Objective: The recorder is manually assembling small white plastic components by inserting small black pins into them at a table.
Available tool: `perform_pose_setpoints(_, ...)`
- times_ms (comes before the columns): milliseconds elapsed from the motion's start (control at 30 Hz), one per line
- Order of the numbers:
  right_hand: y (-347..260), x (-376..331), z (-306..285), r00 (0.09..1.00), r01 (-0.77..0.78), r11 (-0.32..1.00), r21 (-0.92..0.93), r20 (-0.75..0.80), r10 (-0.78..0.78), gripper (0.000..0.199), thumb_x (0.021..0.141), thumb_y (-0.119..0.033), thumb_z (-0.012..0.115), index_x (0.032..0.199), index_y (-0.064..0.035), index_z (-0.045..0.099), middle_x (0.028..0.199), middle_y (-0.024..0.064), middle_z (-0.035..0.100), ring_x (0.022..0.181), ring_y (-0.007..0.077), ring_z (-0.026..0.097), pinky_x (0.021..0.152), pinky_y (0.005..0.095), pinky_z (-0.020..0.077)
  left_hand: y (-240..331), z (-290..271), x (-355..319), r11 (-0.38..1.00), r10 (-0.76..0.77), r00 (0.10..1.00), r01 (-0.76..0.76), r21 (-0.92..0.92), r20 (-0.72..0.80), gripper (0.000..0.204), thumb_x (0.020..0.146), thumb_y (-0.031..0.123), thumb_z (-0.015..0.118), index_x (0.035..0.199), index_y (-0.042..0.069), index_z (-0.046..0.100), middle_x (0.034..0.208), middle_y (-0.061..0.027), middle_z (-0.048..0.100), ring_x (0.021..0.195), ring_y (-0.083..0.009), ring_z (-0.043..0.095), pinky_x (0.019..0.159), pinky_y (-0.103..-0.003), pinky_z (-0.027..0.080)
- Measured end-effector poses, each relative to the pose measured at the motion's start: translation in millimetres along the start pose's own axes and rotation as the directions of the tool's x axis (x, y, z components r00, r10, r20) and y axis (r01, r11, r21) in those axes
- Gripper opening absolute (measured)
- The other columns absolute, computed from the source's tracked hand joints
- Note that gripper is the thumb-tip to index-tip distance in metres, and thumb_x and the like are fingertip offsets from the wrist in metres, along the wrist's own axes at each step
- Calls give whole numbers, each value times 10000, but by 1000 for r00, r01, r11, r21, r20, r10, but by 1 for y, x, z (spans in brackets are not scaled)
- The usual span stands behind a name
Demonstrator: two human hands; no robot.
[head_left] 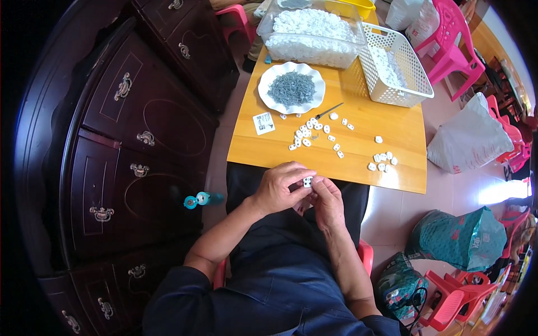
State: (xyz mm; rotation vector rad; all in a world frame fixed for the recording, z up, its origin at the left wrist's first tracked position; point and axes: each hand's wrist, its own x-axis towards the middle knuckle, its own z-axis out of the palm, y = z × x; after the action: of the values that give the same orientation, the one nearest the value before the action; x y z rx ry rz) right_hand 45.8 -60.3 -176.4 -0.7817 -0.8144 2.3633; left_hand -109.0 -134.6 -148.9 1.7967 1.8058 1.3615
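Note:
Just past the table's near edge, above my lap, my left hand (282, 188) and my right hand (328, 203) meet around a small white plastic piece (307, 182) with dark holes. My left thumb and fingers pinch it from the left. The right thumb and fingers press on its other side. On the table ahead lie several loose white pieces (306, 133) of like kind, and a thin screwdriver (329, 110) points away from them. A second cluster of white pieces (382, 167) sits to the right. Farther back, a scalloped white plate (264, 96) holds a heap of grey screws or nails.
A clear bin (314, 55) full of white pieces stands at the far end of the wooden table (347, 173), beside a white perforated basket (400, 96). A printed card (263, 123) lies left. Dark cabinets (151, 112) line the left; bags (459, 238) and pink chairs (448, 45) stand right.

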Motion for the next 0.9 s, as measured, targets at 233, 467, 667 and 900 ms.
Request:
perform_pose_setpoints(233, 2, -1, 1, 999, 41, 998, -47, 3, -40, 204, 1046, -205, 618, 980, -35, 709, 839, 2, 687, 702, 54, 578, 643, 219, 466, 1, -2, 3, 997, -44, 998, 46, -62, 37, 307, 802, 32, 797, 1104, 13, 748, 989, -116, 727, 801, -228, 711, 726, -321, 578)
perform_pose_setpoints(467, 6, -2, 7, 990, 115, 987, -110, -74, -124, 218, 1054, -200, 608, 927, -48, 698, 753, -26, 635, 607, 35, 510, 542, 196, 403, -2, -4, 2, 995, -56, 994, 64, -78, 91, 307, 807, 23, 791, 1111, 10, 748, 992, -120, 734, 889, -249, 721, 798, -334, 575)
perform_pose_setpoints(667, 5, -3, 10, 992, 88, 991, -99, -80, -96, 212, 1050, -200, 616, 921, -50, 691, 725, -28, 603, 542, 35, 473, 481, 195, 368, -1, -5, 3, 994, -54, 995, 61, -87, 84, 309, 799, 3, 787, 1105, 10, 748, 987, -116, 731, 867, -245, 717, 775, -328, 573)
perform_pose_setpoints(900, 9, -2, 8, 984, 115, 979, -166, -119, -136, 196, 1039, -193, 629, 930, -46, 701, 733, -36, 593, 529, 27, 448, 472, 190, 343, -3, -5, 4, 996, -28, 996, 35, -77, 89, 319, 780, -18, 782, 1097, 1, 744, 987, -117, 733, 860, -240, 713, 766, -322, 572)
